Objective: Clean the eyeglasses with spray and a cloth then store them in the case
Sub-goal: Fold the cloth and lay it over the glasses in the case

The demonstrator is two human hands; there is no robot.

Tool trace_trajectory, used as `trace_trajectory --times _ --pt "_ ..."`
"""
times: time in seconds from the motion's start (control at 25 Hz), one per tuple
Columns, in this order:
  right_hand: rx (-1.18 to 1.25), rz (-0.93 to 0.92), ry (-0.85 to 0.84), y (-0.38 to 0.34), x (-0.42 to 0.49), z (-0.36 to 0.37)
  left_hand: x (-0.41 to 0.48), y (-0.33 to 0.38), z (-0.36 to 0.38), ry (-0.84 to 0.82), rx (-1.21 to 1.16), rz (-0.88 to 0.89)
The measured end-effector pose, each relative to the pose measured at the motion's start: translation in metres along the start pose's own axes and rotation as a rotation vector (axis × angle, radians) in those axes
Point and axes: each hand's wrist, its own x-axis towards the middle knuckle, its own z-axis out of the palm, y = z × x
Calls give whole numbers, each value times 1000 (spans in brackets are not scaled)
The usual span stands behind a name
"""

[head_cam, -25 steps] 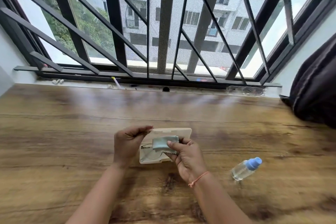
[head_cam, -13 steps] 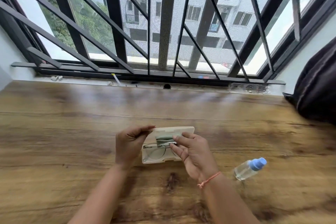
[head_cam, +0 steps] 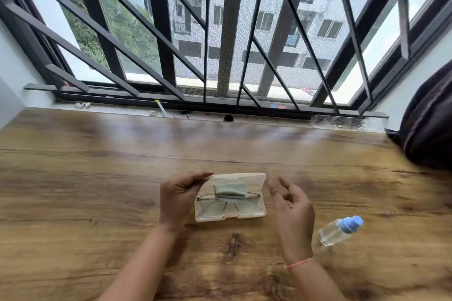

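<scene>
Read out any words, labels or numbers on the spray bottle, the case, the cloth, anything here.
No readable text.
Spray bottle: no label shows.
Case: plain.
Cloth: plain.
Red and blue mark on the window sill: too small and blurred to read.

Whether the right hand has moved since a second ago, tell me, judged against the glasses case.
Yes. The right hand has let go of the folded pale green cloth and drawn rightward, off the open beige plastic case.

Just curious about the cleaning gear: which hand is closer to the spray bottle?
Right. The right hand hovers just left of the spray bottle; the left hand pinches the case lid, farther left.
</scene>
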Motion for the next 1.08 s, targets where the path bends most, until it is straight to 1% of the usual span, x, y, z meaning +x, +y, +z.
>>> trace_trajectory --times 0.04,0.12,0.16,0.24,0.36,0.56,0.64,0.84,0.96,1.08 --pt "44 48 -20 3 7 0 -1 0 -1 -1 -2 15" --pt "221 221 -148 4 18 2 -4 1 -1 -6 22 77" --pt "294 279 -192 4 22 2 -6 2 0 -6 43 116" --pt "317 310 -223 4 25 2 -9 4 1 -21 71 191" --pt "298 331 -205 5 26 0 -13 3 -1 -63 43 265" --pt "568 520 -275 6 23 -7 -27 0 -4 -148 45 287" --pt "636 561 -292 8 24 -11 -33 0 -6 -184 42 273" --pt "623 586 -273 14 20 -12 -42 -2 -13 -274 7 205" --pt "538 593 -297 20 20 -11 -44 -2 -17 -319 39 142" --pt "408 534 -312 23 21 -11 -45 -2 -19 -328 129 112"
